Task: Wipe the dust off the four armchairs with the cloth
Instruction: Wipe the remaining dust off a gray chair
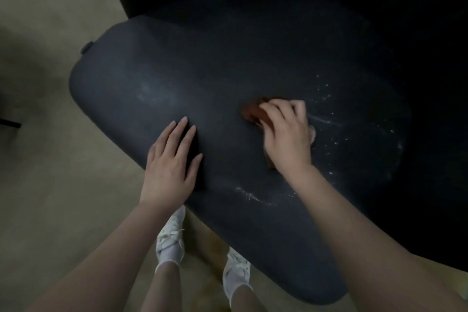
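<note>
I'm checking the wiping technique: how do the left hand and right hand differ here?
The left hand lies flat, fingers straight and spread; the right hand is curled. The left hand holds nothing; the right hand grips the cloth. The left hand is near the armchair edge; the right hand is farther in, beside white dust. Both rest on the armchair.

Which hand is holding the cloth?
The right hand: its fingers curl round the brown cloth. The left hand lies flat on the armchair, holding nothing.
</note>
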Available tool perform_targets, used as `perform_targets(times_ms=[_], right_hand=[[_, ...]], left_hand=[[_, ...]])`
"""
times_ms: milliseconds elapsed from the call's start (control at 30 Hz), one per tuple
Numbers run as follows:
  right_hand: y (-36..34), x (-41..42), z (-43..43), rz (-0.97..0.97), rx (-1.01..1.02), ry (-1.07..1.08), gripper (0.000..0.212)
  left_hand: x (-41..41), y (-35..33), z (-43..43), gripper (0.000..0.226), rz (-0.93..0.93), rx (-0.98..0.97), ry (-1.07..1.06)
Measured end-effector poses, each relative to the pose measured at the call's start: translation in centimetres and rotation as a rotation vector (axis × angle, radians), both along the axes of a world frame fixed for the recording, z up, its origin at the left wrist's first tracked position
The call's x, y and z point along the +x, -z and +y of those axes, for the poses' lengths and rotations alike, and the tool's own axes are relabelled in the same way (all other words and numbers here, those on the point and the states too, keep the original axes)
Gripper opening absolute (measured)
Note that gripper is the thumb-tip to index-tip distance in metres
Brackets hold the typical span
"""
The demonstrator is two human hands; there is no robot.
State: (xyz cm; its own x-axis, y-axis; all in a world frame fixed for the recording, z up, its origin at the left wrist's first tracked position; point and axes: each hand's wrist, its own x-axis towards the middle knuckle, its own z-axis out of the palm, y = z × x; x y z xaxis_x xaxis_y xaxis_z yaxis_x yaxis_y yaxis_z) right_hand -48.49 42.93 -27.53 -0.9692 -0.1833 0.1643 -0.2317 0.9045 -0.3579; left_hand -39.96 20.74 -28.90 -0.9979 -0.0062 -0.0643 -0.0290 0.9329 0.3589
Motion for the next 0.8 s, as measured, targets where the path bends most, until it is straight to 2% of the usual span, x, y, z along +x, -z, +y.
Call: perform_targets(times_ms=[67,200,267,400,533,633,700,800], right_hand=[[0.2,-0.1,-1.2,0.019,0.014,-0.050,0.028],[0.1,3.1,1.0,0.009,0.043,-0.283,0.034],[0.1,4.3,3.5,-0.022,0.066,-0.289,0.036],[0.0,4.2,6.8,-0.053,0.086,0.002,0.035],[0.3,0.6,6.7,-0.061,-0.043,0.332,0.029],[0.5,-2.0,4.4,-0.026,-0.071,0.453,0.029],[0.7,-1.9,2.4,0.011,-0.034,0.350,0.031],[0.9,1.1,1.6,0.034,0.030,0.066,0.033]], left_hand=[[-0.3,-0.2,0.0,0.056,0.006,-0.009,0.009],[-1.9,-0.8,0.7,0.058,0.000,-0.007,0.064],[-3.1,-1.1,1.2,0.059,0.012,-0.003,0.094],[-5.5,-1.3,2.3,0.059,0.007,-0.007,0.147],[-7.3,-0.9,2.8,0.061,-0.005,-0.021,0.215],[-8.6,-0.6,3.1,0.061,-0.001,-0.022,0.244],[-9.2,-0.2,3.1,0.061,-0.003,-0.026,0.255],[-9.2,0.0,3.2,0.060,-0.029,-0.036,0.254]])
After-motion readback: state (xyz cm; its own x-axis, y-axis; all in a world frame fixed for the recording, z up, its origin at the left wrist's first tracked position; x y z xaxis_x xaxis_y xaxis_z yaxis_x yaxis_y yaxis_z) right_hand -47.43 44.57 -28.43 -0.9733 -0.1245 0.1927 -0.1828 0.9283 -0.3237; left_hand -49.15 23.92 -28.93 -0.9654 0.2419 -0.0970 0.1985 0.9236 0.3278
